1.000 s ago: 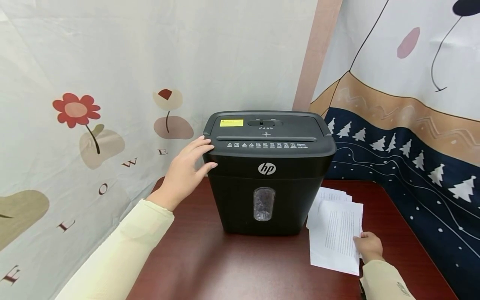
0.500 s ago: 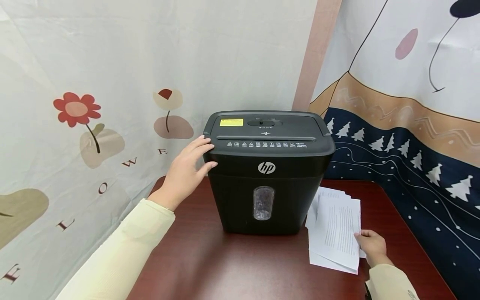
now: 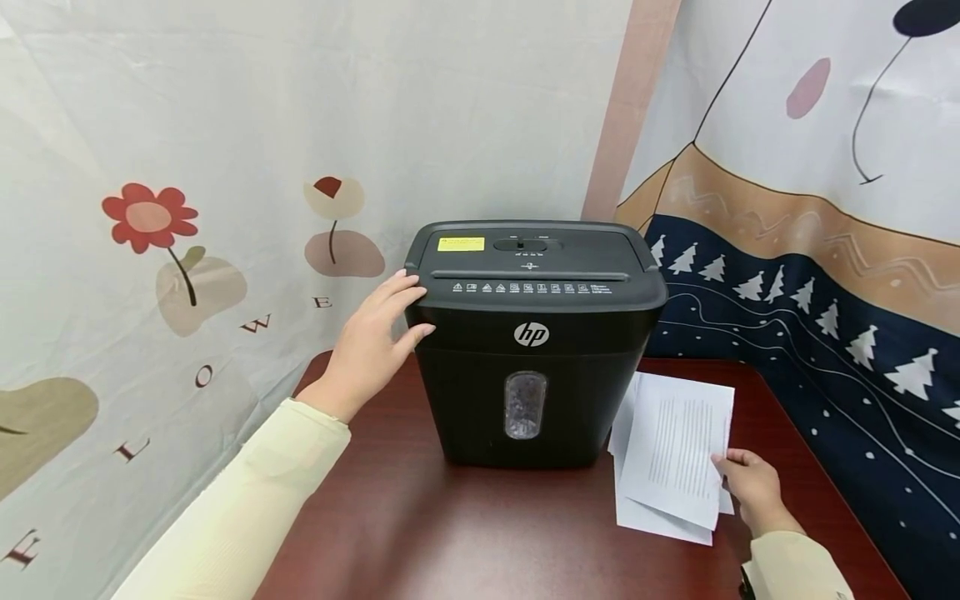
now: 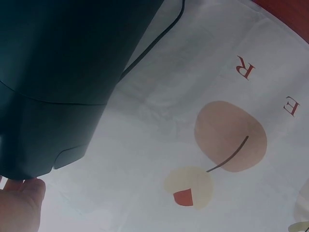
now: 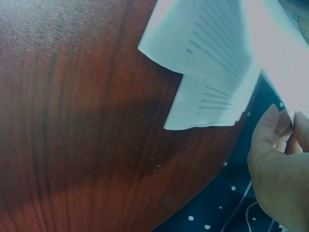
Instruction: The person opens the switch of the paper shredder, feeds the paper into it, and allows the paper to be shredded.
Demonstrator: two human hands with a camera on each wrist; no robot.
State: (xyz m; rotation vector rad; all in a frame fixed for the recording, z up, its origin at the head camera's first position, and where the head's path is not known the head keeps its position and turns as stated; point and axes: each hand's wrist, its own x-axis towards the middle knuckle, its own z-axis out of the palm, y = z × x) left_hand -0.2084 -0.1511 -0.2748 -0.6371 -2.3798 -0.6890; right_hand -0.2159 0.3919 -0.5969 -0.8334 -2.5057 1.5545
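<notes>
A black HP paper shredder [image 3: 480, 375] stands upright on the table, with a feed slot across its top and a small window in front showing shreds. My left hand [image 3: 367, 350] rests on its upper left corner, fingers on the lid edge and thumb on the front. In the left wrist view only part of that hand [image 4: 21, 203] shows. To the right of the shredder, my right hand [image 3: 753, 487] pinches the right edge of a printed sheet of paper [image 3: 678, 442]. Under it lie more sheets [image 3: 663, 523], fanned out on the table; they also show in the right wrist view [image 5: 207, 106].
The dark red wooden table [image 3: 495, 533] reaches the printed cloth [image 3: 225, 125] hung behind and to the left. A navy cloth with white trees [image 3: 787, 333] hangs along the right edge. A black cord [image 4: 154, 41] runs behind the shredder.
My right hand has lifted the top sheet a little off the pile and shifted slightly right and up with it. The left hand has stayed on the shredder.
</notes>
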